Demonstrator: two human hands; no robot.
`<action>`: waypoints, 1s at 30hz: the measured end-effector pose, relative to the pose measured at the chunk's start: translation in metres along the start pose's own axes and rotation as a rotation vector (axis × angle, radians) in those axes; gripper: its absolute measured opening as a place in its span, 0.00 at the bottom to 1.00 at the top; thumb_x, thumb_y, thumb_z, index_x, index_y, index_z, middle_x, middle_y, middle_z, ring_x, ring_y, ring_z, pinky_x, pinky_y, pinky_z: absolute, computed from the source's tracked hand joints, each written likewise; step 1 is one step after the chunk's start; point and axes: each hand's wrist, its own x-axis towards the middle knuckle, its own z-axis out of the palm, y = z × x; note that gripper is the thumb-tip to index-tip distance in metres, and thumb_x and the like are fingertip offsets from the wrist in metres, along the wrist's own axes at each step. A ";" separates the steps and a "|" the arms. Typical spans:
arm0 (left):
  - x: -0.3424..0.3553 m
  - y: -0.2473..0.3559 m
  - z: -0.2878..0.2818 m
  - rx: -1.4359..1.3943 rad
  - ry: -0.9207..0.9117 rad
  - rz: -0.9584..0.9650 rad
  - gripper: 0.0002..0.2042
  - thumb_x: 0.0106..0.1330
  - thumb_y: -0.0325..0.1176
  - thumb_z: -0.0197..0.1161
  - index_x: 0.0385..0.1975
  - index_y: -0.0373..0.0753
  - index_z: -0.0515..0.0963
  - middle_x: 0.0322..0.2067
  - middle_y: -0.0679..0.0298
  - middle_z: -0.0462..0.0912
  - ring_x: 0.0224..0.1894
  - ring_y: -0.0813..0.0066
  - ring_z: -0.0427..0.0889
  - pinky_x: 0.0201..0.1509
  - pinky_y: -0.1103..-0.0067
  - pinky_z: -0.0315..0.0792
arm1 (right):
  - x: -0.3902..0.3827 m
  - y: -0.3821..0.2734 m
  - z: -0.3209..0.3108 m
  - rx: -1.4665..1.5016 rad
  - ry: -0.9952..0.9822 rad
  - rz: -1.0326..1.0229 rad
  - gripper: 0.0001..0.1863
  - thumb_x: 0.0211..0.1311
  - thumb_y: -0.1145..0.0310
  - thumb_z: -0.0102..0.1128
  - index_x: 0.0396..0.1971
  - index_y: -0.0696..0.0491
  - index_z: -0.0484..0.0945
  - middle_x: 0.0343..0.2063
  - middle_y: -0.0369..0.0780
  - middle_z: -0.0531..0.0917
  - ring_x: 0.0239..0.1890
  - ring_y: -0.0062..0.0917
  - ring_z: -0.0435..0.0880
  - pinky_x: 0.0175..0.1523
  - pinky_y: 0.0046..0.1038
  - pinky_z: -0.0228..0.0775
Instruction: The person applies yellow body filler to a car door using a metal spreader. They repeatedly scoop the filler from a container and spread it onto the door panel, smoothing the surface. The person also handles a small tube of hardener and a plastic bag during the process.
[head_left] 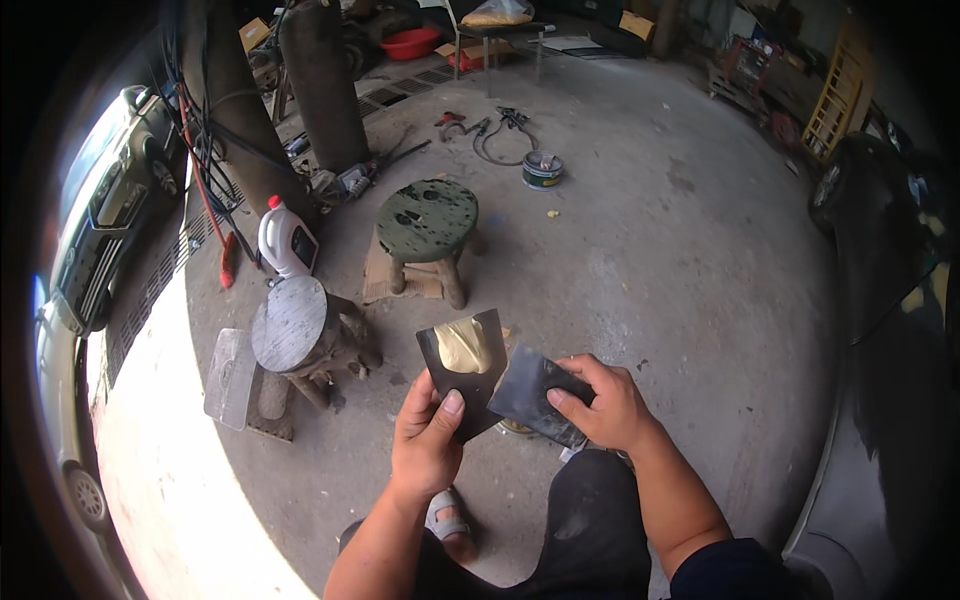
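My left hand [428, 437] grips a dark, flat spreader plate [480, 395] by its lower edge, thumb on top. A smooth mound of pale yellow putty [464, 346] lies on the upper part of that plate. In my right hand [612, 402] is a black, flat scraper [535, 388], pinched between thumb and fingers. Its left edge comes right up to the plate, overlapping or nearly touching it; which of the two I cannot tell. Both hands are held in front of my knees, above the concrete floor.
A green round stool [428, 215] and a grey-topped stool [290, 325] stand ahead and left. Beside them is a white jug [287, 240] with a red cap. An open tin [543, 171] and a hose [487, 150] lie farther off. A car [870, 420] stands close on the right.
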 end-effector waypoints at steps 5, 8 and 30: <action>-0.002 -0.006 -0.001 0.101 -0.055 -0.022 0.22 0.71 0.25 0.47 0.64 0.36 0.60 0.59 0.59 0.70 0.60 0.67 0.70 0.65 0.70 0.61 | -0.007 0.009 0.023 0.144 0.002 0.091 0.17 0.58 0.67 0.63 0.43 0.60 0.73 0.34 0.50 0.83 0.38 0.39 0.85 0.42 0.32 0.75; -0.005 -0.010 -0.006 0.366 -0.077 0.029 0.21 0.71 0.25 0.48 0.63 0.36 0.62 0.56 0.60 0.72 0.58 0.68 0.70 0.63 0.74 0.62 | 0.003 -0.002 0.024 0.334 -0.025 0.148 0.16 0.60 0.71 0.62 0.45 0.62 0.71 0.36 0.45 0.83 0.39 0.24 0.82 0.44 0.24 0.73; -0.004 0.019 -0.036 0.411 -0.170 -0.286 0.17 0.67 0.21 0.55 0.55 0.33 0.68 0.46 0.65 0.79 0.48 0.81 0.75 0.54 0.81 0.68 | 0.011 -0.018 -0.010 -0.035 -0.105 -0.563 0.22 0.47 0.86 0.58 0.45 0.54 0.79 0.47 0.41 0.80 0.52 0.36 0.78 0.55 0.33 0.72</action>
